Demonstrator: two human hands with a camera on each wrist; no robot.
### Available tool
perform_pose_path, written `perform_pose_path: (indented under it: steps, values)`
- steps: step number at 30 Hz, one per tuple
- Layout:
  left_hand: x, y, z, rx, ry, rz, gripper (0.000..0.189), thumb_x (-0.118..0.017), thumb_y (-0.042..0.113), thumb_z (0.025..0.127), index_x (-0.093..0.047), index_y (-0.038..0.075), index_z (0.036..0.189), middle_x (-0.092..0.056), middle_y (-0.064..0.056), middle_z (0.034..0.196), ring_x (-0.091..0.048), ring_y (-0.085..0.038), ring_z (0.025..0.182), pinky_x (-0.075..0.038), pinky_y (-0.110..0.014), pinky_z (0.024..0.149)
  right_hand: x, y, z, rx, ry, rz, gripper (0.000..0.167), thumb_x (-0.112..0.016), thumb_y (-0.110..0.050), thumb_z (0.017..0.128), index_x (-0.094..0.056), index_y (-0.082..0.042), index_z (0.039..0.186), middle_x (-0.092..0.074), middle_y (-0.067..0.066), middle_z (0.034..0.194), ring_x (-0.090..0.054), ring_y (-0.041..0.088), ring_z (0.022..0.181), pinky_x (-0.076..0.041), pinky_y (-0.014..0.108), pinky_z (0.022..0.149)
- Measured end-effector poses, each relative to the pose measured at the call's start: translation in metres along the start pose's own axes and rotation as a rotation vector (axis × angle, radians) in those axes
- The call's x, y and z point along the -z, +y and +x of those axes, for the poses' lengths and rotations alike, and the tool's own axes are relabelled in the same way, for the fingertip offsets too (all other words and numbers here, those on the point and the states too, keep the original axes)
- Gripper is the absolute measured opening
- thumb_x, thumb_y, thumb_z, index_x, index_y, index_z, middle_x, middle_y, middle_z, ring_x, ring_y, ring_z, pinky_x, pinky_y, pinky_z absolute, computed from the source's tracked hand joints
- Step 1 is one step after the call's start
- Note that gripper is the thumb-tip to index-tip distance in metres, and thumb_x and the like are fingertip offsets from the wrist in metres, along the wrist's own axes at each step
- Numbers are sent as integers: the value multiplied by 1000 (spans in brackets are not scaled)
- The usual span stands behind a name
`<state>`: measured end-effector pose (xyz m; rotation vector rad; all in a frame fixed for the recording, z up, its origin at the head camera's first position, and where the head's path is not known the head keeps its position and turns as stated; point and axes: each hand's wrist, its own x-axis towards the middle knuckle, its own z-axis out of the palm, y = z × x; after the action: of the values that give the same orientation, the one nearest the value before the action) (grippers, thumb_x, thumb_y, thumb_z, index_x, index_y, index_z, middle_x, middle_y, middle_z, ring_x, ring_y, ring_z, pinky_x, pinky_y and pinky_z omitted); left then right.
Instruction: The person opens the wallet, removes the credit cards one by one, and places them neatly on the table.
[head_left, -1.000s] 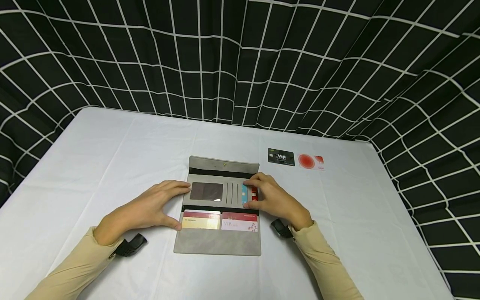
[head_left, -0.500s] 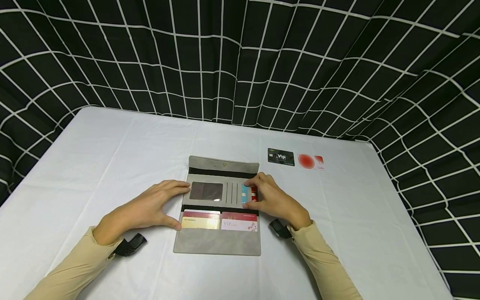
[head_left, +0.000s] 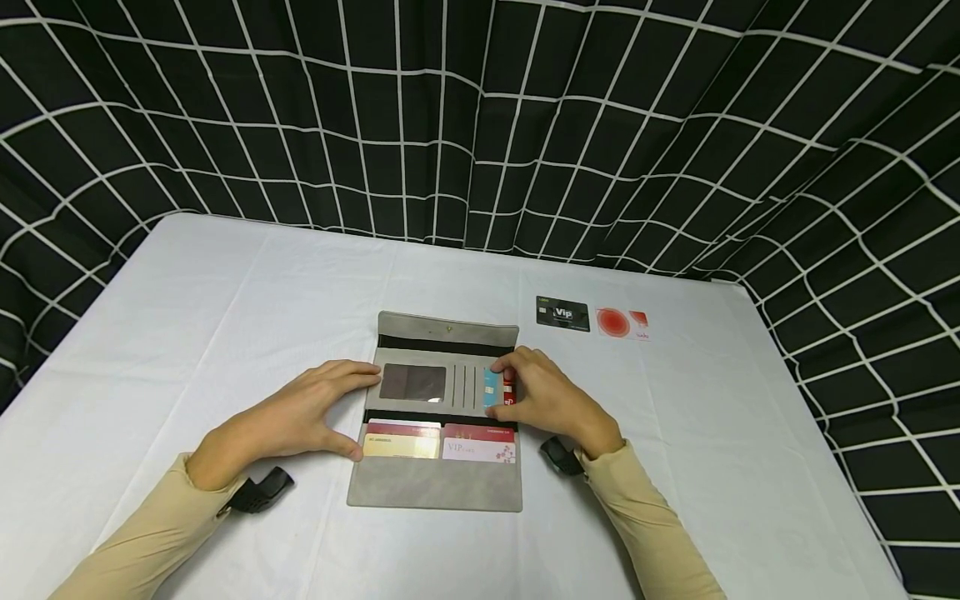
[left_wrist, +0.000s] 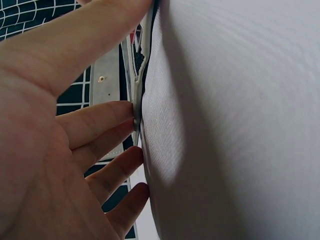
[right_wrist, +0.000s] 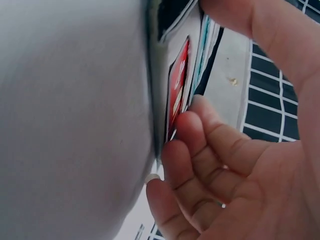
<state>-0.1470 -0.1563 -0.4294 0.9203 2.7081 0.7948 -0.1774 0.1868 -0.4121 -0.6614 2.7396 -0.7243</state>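
A grey wallet (head_left: 435,485) lies unfolded on the white table. My left hand (head_left: 300,417) rests along its left edge, thumb low and fingers higher up, all fairly straight. At the upper right, my right hand (head_left: 555,404) holds a blue card (head_left: 490,388) by its two short ends, between thumb and forefinger. The card sits at the slots beside a red card (right_wrist: 177,90), which my palm partly covers in the head view. A gold-and-red card (head_left: 401,442) and a pink VIP card (head_left: 478,446) fill the lower pockets. A dark clear window (head_left: 412,383) is at the upper left.
Beyond the wallet to the right, a black Vip card (head_left: 562,313) and a white card with a red circle (head_left: 622,323) lie flat on the table (head_left: 225,333). A black curtain with white grid lines (head_left: 420,125) surrounds the table's back and sides.
The right forefinger has slid slightly to the right at the top of the blue card, and more of that card shows. The left hand stays in place.
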Motion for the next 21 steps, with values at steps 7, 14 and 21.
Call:
perform_pose_path:
  steps: [7, 14, 21]
  values:
    - [0, 1, 0, 1, 2, -2, 96, -82, 56, 67, -53, 0, 139, -51, -11, 147, -43, -35, 138, -36, -60, 110, 1, 4, 2, 33, 4, 0, 53, -84, -33, 74, -65, -6, 115, -58, 1, 94, -51, 13, 90, -47, 32, 85]
    - [0, 0, 0, 2, 2, -2, 96, -82, 56, 67, -53, 1, 140, -51, -11, 147, -43, -35, 138, -35, -60, 110, 7, 11, 1, 39, -7, 6, 53, -86, -32, 72, -65, -6, 113, -59, 0, 93, -53, 12, 91, -48, 31, 86]
    - [0, 0, 0, 2, 3, -1, 96, -82, 56, 67, -53, 0, 140, -51, -11, 147, -44, -35, 138, -35, -61, 110, 13, 16, -1, 4, -37, 31, 52, -86, -28, 72, -64, -6, 114, -61, 2, 96, -54, 14, 94, -48, 33, 90]
